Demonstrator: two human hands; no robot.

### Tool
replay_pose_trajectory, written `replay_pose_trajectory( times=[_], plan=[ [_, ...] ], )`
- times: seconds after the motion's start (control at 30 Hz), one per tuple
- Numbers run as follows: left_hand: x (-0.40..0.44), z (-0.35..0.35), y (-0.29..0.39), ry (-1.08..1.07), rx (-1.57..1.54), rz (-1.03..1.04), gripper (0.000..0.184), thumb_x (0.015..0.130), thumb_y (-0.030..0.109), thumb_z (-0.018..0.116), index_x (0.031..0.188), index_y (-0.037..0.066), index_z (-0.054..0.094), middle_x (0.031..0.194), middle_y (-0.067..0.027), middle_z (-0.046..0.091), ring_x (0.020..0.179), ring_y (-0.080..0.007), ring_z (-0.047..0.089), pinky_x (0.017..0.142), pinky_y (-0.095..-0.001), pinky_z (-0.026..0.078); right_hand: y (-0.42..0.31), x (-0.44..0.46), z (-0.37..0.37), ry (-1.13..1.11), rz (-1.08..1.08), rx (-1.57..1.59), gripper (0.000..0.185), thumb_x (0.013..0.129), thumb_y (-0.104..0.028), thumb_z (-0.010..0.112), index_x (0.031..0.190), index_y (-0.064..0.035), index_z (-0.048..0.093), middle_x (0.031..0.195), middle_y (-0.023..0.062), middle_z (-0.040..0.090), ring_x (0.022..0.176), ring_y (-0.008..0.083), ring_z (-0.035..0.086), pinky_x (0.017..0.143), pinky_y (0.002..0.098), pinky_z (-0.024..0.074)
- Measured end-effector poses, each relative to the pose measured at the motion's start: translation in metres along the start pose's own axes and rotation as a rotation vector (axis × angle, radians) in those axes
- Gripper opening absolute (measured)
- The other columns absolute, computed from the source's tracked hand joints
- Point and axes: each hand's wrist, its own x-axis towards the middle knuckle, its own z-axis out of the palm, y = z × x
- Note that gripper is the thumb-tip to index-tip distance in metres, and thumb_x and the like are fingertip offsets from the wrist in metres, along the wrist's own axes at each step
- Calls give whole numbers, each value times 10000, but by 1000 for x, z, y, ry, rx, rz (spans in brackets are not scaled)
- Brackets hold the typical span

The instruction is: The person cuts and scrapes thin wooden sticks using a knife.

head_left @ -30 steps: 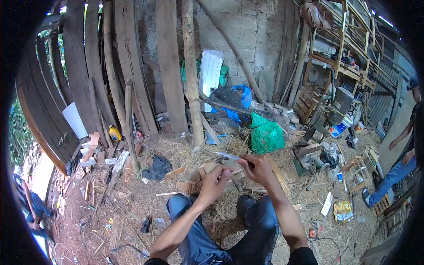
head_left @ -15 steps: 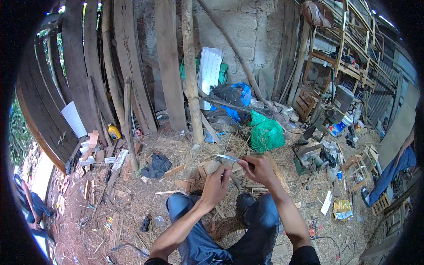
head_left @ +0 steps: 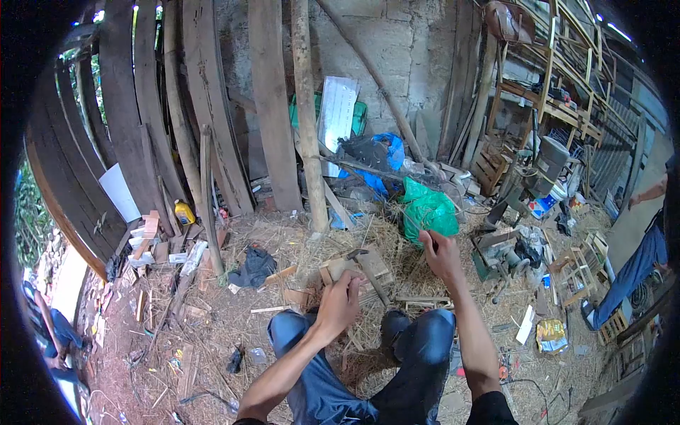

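Observation:
My left hand (head_left: 340, 303) is closed in front of my left knee, its fingers curled over the near side of a wooden block (head_left: 379, 263). What it pinches, if anything, is too small to make out. A hammer (head_left: 371, 277) lies across the block with its handle slanting down between my knees. Farther right and higher, my right hand (head_left: 443, 256) is closed before the green plastic bag (head_left: 429, 210). It grips a thin knife (head_left: 411, 225), whose blade points up and left and shows only faintly against the bag.
Straw and wood scraps cover the ground. A black cloth (head_left: 253, 268) lies left of a wooden post (head_left: 307, 120). At right stand a machine (head_left: 542, 170) and small wooden crates (head_left: 577, 273). One person (head_left: 634, 262) stands at the far right; another (head_left: 51, 326) is at the left edge.
My hands, close together before, are now apart. My right hand has moved right and up with the knife; my left hand has dropped slightly. The hammer is now in fuller view.

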Motion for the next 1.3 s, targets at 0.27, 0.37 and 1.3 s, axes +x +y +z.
replay_pose_trajectory(
  times=[0.27,0.37,1.3],
  plan=[
    [16,11,8,-120,-203,-43,180,945,135,474,1025,24,591,723,-123,593,633,-178,554,613,-318,433,-70,-36,8,-64,-323,284,204,876,-251,593,801,-65,632,611,152,577,532,340,563,482,389,432],
    [14,12,2,-135,-201,-59,187,943,129,479,1042,22,596,743,-99,594,671,-167,552,653,-303,444,-61,-29,10,-99,-327,188,189,864,-252,608,842,-70,657,605,133,585,502,323,561,475,374,441],
    [8,2,2,-293,-255,-266,238,970,180,450,1012,-5,595,794,-49,590,757,-102,518,707,-274,435,-32,-14,6,9,20,145,236,876,-287,589,827,-67,660,607,141,589,497,313,561,473,364,425]
  ],
)
